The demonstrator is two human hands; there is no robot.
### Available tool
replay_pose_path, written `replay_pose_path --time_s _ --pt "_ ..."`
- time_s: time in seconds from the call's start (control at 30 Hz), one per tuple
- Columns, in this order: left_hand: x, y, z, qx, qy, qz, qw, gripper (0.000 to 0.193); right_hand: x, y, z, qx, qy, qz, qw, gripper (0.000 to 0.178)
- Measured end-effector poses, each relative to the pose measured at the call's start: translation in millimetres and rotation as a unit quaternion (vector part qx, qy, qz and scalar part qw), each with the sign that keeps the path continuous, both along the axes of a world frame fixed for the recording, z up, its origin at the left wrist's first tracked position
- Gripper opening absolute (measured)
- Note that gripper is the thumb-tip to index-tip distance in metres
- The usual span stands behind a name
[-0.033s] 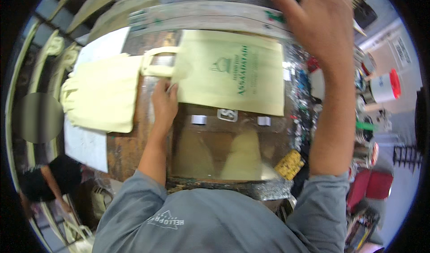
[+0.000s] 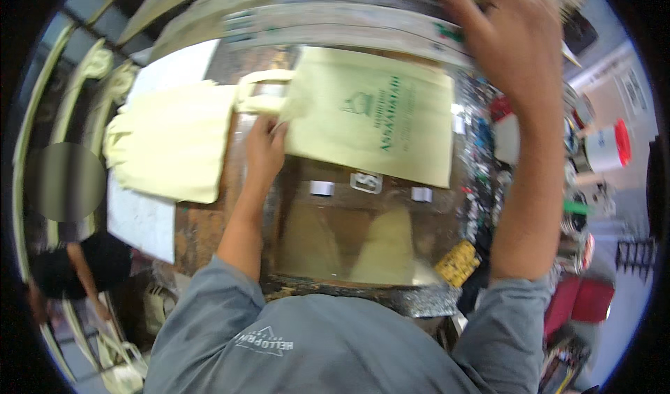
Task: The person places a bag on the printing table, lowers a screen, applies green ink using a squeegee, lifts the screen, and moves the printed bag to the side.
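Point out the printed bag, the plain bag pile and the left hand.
printed bag (image 2: 377,115), head view, middle of its face
plain bag pile (image 2: 171,143), head view, top bag's centre
left hand (image 2: 264,150), head view, back of hand

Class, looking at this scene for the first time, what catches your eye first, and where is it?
A pale yellow cloth bag with green print lies mid-frame on the worn printing table, the left hand pinching its left edge. The right hand reaches up to the frame at the top. A stack of plain bags lies to the left.

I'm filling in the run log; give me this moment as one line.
left hand: gripping printed pale-yellow tote bag at its handle end | right hand: raised on the screen frame | blank tote bags: stacked left
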State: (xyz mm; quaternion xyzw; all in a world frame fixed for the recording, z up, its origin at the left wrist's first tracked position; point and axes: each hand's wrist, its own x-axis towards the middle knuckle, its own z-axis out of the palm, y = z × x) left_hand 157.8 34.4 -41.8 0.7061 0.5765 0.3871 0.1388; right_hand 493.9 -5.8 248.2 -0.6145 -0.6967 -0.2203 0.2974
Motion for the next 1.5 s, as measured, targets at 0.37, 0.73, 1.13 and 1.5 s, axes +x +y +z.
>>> replay_pose_path --time_s 0.37,0.73,1.13,1.5 --pt "-291.3 108.0 169.5 0.041 -0.031 0.050 0.997 0.032 21.8 -8.6 -15.5 0.047 -0.087 -0.046 0.994 0.067" --pt "-372.3 -10.1 79.5 0.238 0.159 0.208 0.935 0.077 30.5 -12.9 -20.9 -0.022 -0.059 -0.087 0.994 0.067" --pt "-236.7 -66.1 32.6 -0.160 0.386 0.034 0.908 0.081 12.5 -30.8 -23.1 -0.029 -0.093 -0.097 0.991 0.063" --pt "-119.6 -8.1 46.8 0.040 0.126 -0.121 0.984 0.056 -12.8 -39.6 -8.9 -0.003 -0.055 -0.042 0.998 0.059"
